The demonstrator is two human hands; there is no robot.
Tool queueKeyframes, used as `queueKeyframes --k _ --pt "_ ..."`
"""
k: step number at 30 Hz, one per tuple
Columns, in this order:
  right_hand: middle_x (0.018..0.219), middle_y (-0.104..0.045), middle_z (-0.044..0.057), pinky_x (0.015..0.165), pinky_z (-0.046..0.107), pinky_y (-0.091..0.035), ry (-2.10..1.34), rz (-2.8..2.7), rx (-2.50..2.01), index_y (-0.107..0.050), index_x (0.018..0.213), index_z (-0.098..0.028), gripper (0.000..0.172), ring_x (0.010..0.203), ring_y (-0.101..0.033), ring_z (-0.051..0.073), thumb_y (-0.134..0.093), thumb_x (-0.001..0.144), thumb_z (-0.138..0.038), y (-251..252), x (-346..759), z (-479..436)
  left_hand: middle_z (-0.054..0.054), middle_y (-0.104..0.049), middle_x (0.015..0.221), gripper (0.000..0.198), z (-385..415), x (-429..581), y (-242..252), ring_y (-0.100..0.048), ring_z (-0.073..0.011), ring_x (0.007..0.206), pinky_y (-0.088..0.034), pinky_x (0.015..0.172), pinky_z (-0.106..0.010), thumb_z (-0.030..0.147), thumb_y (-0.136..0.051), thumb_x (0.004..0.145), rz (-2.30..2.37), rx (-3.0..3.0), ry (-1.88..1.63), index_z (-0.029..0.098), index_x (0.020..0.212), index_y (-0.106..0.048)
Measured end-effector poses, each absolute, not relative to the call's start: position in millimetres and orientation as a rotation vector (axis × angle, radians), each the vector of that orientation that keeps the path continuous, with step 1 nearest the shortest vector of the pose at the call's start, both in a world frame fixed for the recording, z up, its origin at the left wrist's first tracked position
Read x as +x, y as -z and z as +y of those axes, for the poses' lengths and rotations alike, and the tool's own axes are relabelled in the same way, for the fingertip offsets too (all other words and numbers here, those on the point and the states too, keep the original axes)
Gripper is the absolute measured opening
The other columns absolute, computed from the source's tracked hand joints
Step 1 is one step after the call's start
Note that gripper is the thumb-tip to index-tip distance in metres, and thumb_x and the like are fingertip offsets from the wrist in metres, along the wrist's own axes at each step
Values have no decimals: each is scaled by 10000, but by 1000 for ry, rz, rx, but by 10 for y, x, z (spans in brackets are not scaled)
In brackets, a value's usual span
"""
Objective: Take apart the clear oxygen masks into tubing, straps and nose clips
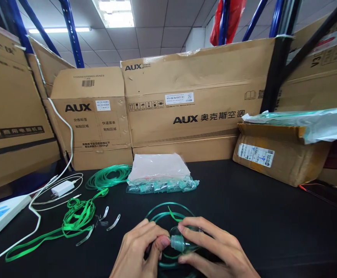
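A clear green oxygen mask [189, 247] sits low in the middle of the head view, over the black table. My right hand [219, 247] grips it, fingers along the top and thumb below. From the mask, a pale green connector [177, 243] points left. At that connector's end, my left hand [145, 247] is closed in a pinch, thumb against curled fingers; what lies between them is hidden. Green tubing [170, 203] loops behind and below both hands. A bright green strap [172, 215] sticks up from the mask's far side.
Left lie green elastic straps [78, 216], bent metal strips [114, 222], a white charger [63, 188] and a power strip [5, 216]. Behind are coiled tubing [109, 177] and a plastic-wrapped packet [158, 166]. Cardboard boxes [154, 131] wall the back; another box [281, 154] holds bags.
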State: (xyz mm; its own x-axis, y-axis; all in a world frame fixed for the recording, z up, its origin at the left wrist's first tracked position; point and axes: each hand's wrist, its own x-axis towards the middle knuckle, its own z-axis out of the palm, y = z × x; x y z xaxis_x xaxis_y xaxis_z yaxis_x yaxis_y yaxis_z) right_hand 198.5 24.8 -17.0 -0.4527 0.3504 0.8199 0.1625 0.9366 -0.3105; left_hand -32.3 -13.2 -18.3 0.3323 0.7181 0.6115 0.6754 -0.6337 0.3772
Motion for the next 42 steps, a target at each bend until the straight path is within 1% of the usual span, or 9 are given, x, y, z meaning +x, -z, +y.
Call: queueKeyframes --k 4,8,15,20,23,25,30,36,42 --pt "1128 -788 67 796 266 -673 -266 -2016 -400 -701 1297 -281 405 921 -800 203 -817 910 -261 166 1979 248 11 -672 696 325 -115 -315 208 -617 -161 616 -509 714 -283 246 -444 1094 1301 2523 -1285 207 868 -674" --pt "1087 -805 57 785 246 -667 -341 -2006 -425 -734 1242 -271 371 896 -804 198 -840 887 -285 155 1963 251 25 -656 686 275 -124 -333 187 -614 -155 617 -509 729 -277 213 -477 1080 1301 2551 -1200 208 897 -682" --pt "1046 -820 27 852 239 -638 -467 -1970 -559 -775 1156 -278 350 934 -793 200 -885 828 -228 53 1984 238 1 -676 723 358 -161 -237 211 -625 -164 651 -483 662 -258 305 -449 1113 1324 2416 -1411 214 878 -704" --pt "1046 -824 20 854 258 -638 -523 -1935 -624 -789 1135 -286 318 940 -791 212 -868 833 -228 48 2011 235 -19 -702 826 235 -155 -192 224 -630 -147 641 -514 627 -224 389 -565 1076 1254 2301 -1634 230 1065 -737" --pt "999 -826 15 815 266 -642 -550 -1913 -676 -794 1113 -280 292 899 -792 219 -861 833 -234 35 2011 243 -27 -742 911 139 -141 -213 216 -659 -145 687 -549 676 -216 278 -631 1049 1139 2377 -1669 238 1158 -708" --pt "969 -827 -1 798 258 -641 -552 -1911 -693 -798 1098 -288 286 868 -792 212 -870 825 -248 24 2014 244 -29 -760 966 168 -136 -222 228 -696 -160 777 -555 721 -222 193 -625 1045 1103 2419 -1660 242 1196 -681" --pt "1006 -840 1 765 258 -650 -488 -1927 -702 -797 1100 -314 256 884 -799 227 -850 856 -373 15 2032 213 -35 -741 984 142 -149 -174 293 -697 -175 872 -534 795 -257 222 -584 1076 1125 2379 -1779 241 1177 -682" --pt "973 -849 18 688 276 -656 -420 -1949 -718 -799 1067 -320 293 824 -801 243 -742 911 -561 8 2018 187 -22 -743 902 116 -147 -107 317 -684 -160 789 -520 749 -259 213 -575 1083 1099 2415 -1872 226 1138 -676" --pt "908 -844 23 699 269 -652 -433 -1944 -716 -803 1040 -307 349 765 -791 231 -705 914 -618 -11 1967 205 -15 -741 826 137 -118 -49 379 -614 -154 656 -486 690 -280 228 -507 1109 1195 2465 -1913 221 1097 -643"
